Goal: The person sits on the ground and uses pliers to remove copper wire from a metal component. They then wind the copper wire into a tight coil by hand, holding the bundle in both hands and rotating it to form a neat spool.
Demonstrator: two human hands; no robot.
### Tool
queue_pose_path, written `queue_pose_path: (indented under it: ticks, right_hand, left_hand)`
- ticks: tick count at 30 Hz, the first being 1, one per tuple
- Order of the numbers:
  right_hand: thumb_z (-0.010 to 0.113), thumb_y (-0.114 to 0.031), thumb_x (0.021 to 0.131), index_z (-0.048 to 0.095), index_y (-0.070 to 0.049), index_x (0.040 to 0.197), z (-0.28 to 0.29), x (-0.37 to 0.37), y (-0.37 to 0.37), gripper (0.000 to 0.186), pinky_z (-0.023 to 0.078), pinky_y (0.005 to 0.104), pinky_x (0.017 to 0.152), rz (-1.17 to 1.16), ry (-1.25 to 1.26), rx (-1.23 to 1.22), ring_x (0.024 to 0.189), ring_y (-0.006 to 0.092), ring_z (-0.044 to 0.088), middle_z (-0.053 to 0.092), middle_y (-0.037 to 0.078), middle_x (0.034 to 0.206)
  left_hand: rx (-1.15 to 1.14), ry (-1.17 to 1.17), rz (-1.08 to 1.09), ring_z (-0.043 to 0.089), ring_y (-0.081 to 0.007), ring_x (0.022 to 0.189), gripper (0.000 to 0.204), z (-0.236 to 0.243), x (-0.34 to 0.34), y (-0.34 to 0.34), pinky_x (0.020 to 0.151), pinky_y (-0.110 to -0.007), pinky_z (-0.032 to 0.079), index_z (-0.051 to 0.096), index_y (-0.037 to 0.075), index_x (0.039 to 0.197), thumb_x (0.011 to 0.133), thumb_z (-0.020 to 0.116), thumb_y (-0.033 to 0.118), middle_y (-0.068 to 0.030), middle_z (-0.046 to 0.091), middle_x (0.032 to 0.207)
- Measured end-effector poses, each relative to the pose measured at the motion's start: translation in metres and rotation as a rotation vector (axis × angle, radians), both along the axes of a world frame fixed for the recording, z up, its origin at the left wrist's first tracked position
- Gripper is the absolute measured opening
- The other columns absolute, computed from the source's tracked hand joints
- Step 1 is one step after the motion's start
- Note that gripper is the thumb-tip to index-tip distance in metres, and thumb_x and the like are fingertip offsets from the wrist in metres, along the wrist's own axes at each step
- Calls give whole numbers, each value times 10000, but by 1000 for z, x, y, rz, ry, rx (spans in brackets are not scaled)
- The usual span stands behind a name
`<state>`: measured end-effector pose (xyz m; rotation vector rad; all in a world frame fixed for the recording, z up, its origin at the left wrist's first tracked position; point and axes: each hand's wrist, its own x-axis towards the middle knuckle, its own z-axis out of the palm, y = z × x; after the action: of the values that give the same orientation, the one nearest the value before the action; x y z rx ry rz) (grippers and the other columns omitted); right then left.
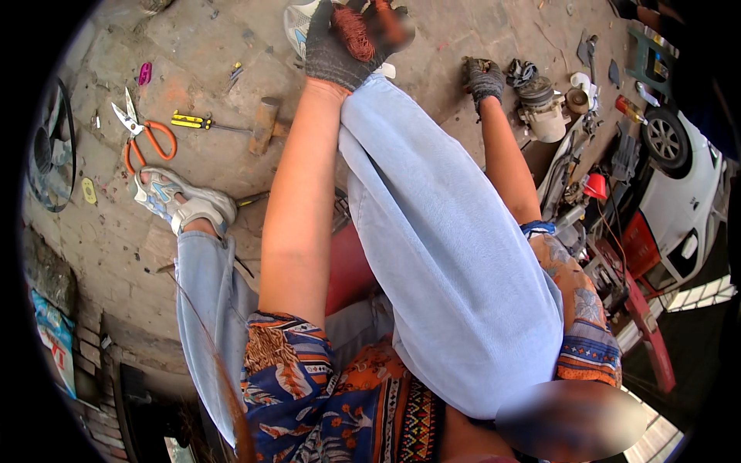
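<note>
At the top centre, my left hand, in a dark grey work glove, holds a bundle of reddish copper wire. It is beside my shoe, past the raised knee in light blue jeans. A blur hides part of what lies at its fingertips. My right hand, gloved too, is low over the floor to the right of that leg. Its fingers are curled, and what they hold, if anything, is hidden. Close by it are a dark crumpled piece and a cream-coloured motor-like part.
On the floor to the left lie orange-handled shears, a yellow-and-black screwdriver, a hammer and a magenta piece. Metal scrap, a red cup-like piece and a green stool are at the right. A white car stands beyond.
</note>
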<state>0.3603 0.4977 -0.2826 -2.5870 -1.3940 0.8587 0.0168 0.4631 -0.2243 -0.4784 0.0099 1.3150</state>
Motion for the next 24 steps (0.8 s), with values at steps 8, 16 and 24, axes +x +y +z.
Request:
queue_pose_path:
  ticks: [8,16,24]
  right_hand:
    - [711,-336,787,600,-13,1014,4,-5,15,410,541,356,579,-32,-76,-143,572,248,647,675,162,772]
    - [680,-346,806,542,-106,1142,-6,4,11,435,520,408,771,163,-180,-99,851,296,659,654,197,978]
    - [659,-355,817,558,-177,1119,22,-26,-14,364,458,437,889,324,-284,70,1046,352,566,623,222,1038]
  left_hand:
    - [19,0,1,450,-390,1231,581,3,1,2,1045,-623,309,539,104,1269,840,569,493,-156,520,1311]
    - [1,23,12,448,-388,1237,579,0,1,2,1047,-626,308,531,103,1280,846,563,485,-160,504,1331]
    - [16,24,29,446,-387,1238,586,-2,2,0,1044,-624,313,533,100,1278,842,570,489,-163,505,1327]
